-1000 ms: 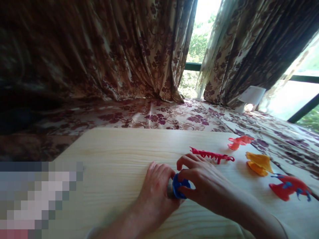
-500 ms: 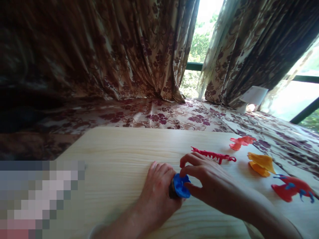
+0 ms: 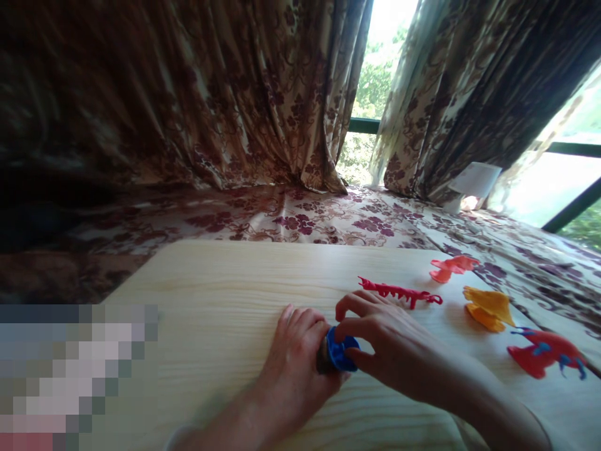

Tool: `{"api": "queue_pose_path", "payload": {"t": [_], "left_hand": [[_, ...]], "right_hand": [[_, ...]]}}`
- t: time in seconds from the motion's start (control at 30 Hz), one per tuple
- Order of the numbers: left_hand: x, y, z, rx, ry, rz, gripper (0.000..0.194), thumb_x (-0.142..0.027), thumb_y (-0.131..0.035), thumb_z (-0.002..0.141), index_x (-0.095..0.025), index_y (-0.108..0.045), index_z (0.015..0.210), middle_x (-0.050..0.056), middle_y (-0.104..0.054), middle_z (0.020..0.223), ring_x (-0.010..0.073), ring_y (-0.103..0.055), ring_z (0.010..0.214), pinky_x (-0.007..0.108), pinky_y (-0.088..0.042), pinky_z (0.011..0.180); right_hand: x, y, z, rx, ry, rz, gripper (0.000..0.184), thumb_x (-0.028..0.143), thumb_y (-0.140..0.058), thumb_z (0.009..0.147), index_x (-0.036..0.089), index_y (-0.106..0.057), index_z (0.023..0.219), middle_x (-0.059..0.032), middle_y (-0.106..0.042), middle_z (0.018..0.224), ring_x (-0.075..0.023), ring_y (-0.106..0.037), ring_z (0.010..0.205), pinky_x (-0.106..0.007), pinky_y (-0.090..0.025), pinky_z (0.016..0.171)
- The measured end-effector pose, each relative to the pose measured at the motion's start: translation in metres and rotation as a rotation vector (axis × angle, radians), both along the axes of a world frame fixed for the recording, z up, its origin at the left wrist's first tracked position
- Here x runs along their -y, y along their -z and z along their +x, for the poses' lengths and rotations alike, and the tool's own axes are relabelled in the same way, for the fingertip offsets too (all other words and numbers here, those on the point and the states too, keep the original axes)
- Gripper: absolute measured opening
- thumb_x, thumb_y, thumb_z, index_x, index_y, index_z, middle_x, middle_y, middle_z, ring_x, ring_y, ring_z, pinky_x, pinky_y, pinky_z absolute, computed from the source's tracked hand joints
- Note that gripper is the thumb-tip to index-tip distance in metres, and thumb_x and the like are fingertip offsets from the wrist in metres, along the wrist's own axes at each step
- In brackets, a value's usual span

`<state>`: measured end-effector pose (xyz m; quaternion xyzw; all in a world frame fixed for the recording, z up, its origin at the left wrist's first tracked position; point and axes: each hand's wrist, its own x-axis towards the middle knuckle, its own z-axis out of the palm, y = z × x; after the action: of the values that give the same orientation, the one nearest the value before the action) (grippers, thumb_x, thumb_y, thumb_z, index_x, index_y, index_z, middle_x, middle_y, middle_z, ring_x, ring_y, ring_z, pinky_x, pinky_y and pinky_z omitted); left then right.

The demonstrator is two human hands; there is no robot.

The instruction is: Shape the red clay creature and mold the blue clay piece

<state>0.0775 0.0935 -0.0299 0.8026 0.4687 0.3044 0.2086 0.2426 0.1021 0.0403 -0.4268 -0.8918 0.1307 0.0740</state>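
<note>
My left hand (image 3: 300, 351) is wrapped round a dark, short piece (image 3: 323, 358) that is mostly hidden by the fingers. On its right end sits a blue, cup-shaped piece that looks like modelling clay (image 3: 342, 352). The thumb and fingertips of my right hand (image 3: 380, 341) grip the rim of this blue clay from above and the right. Just beyond the right hand lies a thin red clay strip (image 3: 399, 292) with small leg-like spikes and a curled end.
Along the pale wooden table's (image 3: 225, 288) right side stand a coral clay figure (image 3: 453, 268), an orange-yellow one (image 3: 488, 307) and a red one with blue bits (image 3: 547, 354). Behind are patterned cloth (image 3: 300, 216), curtains (image 3: 263, 94) and a white lamp (image 3: 475, 178).
The fingers of my right hand have closed a little on the rim of the blue clay, whose open top looks narrower. The left hand stays nearly still.
</note>
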Motion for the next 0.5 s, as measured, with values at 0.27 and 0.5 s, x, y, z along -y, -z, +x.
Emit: {"api": "queue_pose_path", "payload": {"t": [0.27,0.5], "left_hand": [[-0.0001,-0.0018,0.0011,-0.006,0.005,-0.011,0.022,-0.025,-0.072,0.064,-0.019,-0.065,0.084,0.004,-0.063,0.093,0.0227,-0.056,0.095,0.044,-0.029,0.101],[0.0006,-0.0010,-0.0007,-0.009,0.008,-0.003,0.024,-0.025,-0.071,0.065,-0.020,-0.065,0.087,0.004,-0.063,0.094,0.0227,-0.056,0.096,0.045,-0.028,0.103]], "right_hand": [[-0.0002,0.0030,0.0004,0.000,-0.022,-0.004,0.012,0.010,-0.065,0.078,0.022,-0.066,0.079,-0.0007,-0.058,0.093,-0.0174,-0.052,0.091,-0.027,-0.037,0.071],[0.0004,0.0031,0.0030,-0.014,-0.025,-0.007,0.019,0.006,-0.063,0.078,0.024,-0.065,0.086,-0.0001,-0.058,0.094,-0.0171,-0.051,0.092,-0.026,-0.037,0.071]]}}
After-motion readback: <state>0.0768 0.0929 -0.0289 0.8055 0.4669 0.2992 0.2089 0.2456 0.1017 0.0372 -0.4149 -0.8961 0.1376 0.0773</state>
